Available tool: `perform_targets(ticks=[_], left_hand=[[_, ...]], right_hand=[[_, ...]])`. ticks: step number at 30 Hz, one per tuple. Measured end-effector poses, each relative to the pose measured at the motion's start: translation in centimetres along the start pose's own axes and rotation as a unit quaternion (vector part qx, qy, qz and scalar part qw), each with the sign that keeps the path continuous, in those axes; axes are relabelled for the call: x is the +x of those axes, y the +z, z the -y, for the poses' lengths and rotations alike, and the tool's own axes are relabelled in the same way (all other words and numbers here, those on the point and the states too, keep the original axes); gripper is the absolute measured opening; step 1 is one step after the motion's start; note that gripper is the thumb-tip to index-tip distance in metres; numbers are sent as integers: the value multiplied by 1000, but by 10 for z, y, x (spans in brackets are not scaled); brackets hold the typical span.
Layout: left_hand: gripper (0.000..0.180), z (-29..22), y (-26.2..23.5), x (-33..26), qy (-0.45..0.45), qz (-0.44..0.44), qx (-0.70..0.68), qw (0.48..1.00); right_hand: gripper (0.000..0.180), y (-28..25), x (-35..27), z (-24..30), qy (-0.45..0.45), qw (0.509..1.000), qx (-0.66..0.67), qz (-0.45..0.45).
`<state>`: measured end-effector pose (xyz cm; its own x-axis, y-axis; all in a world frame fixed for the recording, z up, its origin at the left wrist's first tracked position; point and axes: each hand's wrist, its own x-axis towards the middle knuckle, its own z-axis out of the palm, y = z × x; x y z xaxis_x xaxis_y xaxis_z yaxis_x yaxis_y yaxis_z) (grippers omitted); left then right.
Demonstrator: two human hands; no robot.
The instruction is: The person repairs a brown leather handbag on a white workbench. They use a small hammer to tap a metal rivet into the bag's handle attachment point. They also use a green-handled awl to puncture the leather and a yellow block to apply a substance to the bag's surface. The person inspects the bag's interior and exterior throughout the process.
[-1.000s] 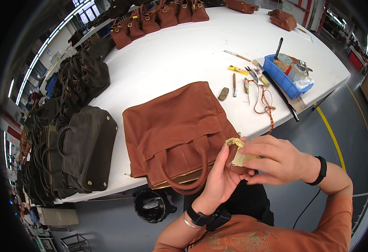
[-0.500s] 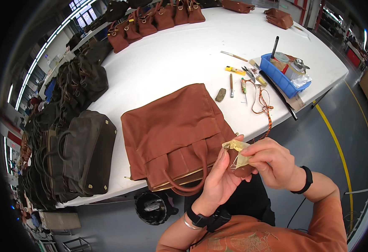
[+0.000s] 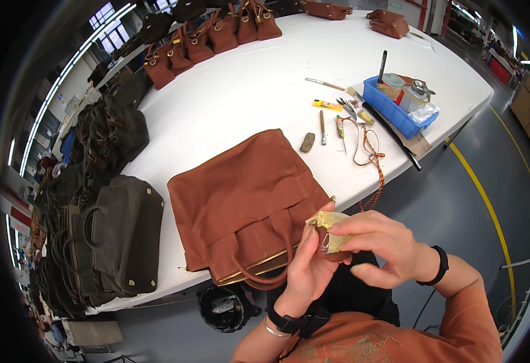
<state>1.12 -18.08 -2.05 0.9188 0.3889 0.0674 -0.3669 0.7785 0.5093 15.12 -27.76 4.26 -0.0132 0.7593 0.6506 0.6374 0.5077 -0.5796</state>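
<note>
My left hand (image 3: 311, 266) is closed round a small brown leather piece (image 3: 336, 256), just off the table's front edge. Pale yellow film (image 3: 320, 219) covers part of that piece, crumpled at its upper end, with a small white outline near its middle. The fingertips of my right hand (image 3: 378, 245) lie on the film, while its thumb stands well apart below. Beside my left hand, a large reddish-brown leather bag (image 3: 240, 193) lies flat on the white table. Its handles and partly open brass zipper point toward me.
Dark bags (image 3: 128, 233) crowd the table's left side. Brown handbags (image 3: 222, 36) line the far edge. A blue tray (image 3: 398, 112) holds jars and a pen. Near it are a brush (image 3: 323, 127), a stone-like block (image 3: 307, 142) and cord (image 3: 371, 155). Below stands a black bin (image 3: 221, 310).
My right hand has gone from pinching the film to laying its fingers on it, with the thumb moved down and away. The film now lies flatter over the leather piece.
</note>
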Motion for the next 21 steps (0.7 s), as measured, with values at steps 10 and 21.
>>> perform_targets(ticks=[10, 21], left_hand=[[58, 4, 2, -3, -6, -18, 60, 998], [76, 2, 4, 2, -4, -26, 107, 994]], right_hand=[[20, 20, -15, -11, -70, 984, -120, -110], [12, 29, -20, -4, 154, 956, 138, -206]])
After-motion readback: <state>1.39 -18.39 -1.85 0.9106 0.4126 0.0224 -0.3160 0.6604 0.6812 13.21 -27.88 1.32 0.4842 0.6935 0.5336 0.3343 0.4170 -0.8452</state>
